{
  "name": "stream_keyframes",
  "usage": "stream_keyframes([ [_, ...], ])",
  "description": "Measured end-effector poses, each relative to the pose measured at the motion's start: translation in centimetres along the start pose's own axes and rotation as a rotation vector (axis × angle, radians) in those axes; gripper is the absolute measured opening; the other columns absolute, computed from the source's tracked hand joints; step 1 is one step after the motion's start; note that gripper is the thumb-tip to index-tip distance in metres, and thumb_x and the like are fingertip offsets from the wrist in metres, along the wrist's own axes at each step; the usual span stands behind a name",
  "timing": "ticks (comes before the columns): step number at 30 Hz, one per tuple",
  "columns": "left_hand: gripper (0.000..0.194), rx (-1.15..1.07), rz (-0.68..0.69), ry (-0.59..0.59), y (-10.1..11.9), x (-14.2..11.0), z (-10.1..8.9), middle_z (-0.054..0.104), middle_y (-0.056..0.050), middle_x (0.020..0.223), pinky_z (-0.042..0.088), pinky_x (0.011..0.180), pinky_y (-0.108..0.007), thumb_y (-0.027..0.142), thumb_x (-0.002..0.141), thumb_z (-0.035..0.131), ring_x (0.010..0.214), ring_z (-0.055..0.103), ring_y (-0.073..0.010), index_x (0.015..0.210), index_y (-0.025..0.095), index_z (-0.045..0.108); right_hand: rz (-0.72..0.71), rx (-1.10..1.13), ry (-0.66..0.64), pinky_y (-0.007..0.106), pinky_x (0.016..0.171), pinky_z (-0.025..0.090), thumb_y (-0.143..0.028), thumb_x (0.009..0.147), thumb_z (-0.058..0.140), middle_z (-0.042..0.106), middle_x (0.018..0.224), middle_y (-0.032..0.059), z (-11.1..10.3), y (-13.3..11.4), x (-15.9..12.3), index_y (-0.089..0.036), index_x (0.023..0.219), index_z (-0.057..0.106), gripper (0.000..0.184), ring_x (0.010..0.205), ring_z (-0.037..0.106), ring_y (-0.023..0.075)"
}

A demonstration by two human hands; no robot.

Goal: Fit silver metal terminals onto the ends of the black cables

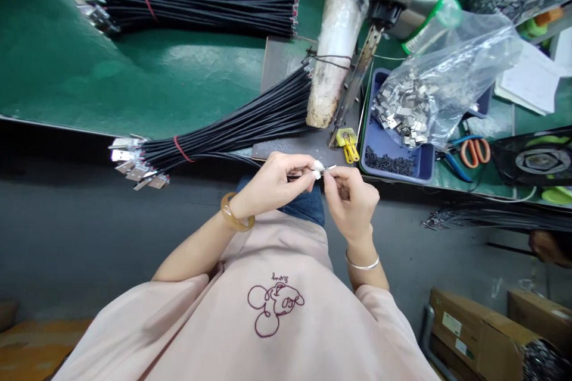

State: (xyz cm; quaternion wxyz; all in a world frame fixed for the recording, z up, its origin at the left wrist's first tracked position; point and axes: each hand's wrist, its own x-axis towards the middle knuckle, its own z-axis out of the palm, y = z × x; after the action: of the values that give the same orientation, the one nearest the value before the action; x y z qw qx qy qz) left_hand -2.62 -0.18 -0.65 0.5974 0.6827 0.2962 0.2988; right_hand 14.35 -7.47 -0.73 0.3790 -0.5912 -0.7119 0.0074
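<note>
The left hand (277, 180) and the right hand (355, 195) both pinch one small metal piece (331, 167) between them, at the front edge of the green table (196, 83). Being so tiny, it might slip and drop. Farther, the plastic bag (471, 50), if bumped, could spill metal parts (404, 110).

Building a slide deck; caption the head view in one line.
Left hand and right hand pinch a small part near a bundle of black cables and a blue tray.

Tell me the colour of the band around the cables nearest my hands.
Red: the band on those black cables shows best in the head view.
</note>
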Motion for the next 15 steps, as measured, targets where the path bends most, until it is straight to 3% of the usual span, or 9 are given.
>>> stream_keyframes([
  [7,0.013,0.061,0.011,-0.029,0.0,0.2,0.1,0.063,0.000,0.061,0.041,0.055,-0.019,0.016,0.086,0.059,0.054,0.054,-0.0079,0.079,0.011,0.068,0.024,0.096,-0.146,0.018,0.047,0.030,-0.019,0.095,0.059,0.047,0.057,-0.0114,-0.7,0.5,0.3,-0.020,0.091,0.059,0.005,0.041,0.036,0.0025],
  [10,0.014,0.030,-0.014,-0.016,0.0,0.3,0.2,0.063,0.000,0.062,0.043,0.056,-0.019,0.017,0.087,0.059,0.056,0.055,-0.0081,0.081,0.010,0.069,0.110,0.177,-0.211,0.018,0.046,0.030,-0.022,0.095,0.057,0.047,0.056,-0.0111,-1.7,0.8,0.5,-0.021,0.087,0.059,0.008,0.041,0.036,0.0029],
  [12,0.014,-0.005,-0.033,0.011,0.0,0.4,0.3,0.065,-0.001,0.064,0.045,0.057,-0.019,0.018,0.086,0.060,0.058,0.056,-0.0083,0.082,0.010,0.070,0.228,0.143,-0.158,0.019,0.045,0.031,-0.027,0.095,0.057,0.051,0.058,-0.0094,-3.0,1.8,0.7,-0.021,0.086,0.059,0.011,0.043,0.040,0.0041],
  [15,0.011,-0.045,-0.044,0.059,-0.1,0.7,0.5,0.067,-0.002,0.068,0.050,0.063,-0.019,0.019,0.084,0.063,0.061,0.059,-0.0087,0.083,0.011,0.071,0.448,-0.108,0.015,0.022,0.052,0.035,-0.034,0.093,0.059,0.058,0.063,-0.0057,-5.5,4.8,1.4,-0.021,0.085,0.064,0.016,0.049,0.046,0.0071],
])
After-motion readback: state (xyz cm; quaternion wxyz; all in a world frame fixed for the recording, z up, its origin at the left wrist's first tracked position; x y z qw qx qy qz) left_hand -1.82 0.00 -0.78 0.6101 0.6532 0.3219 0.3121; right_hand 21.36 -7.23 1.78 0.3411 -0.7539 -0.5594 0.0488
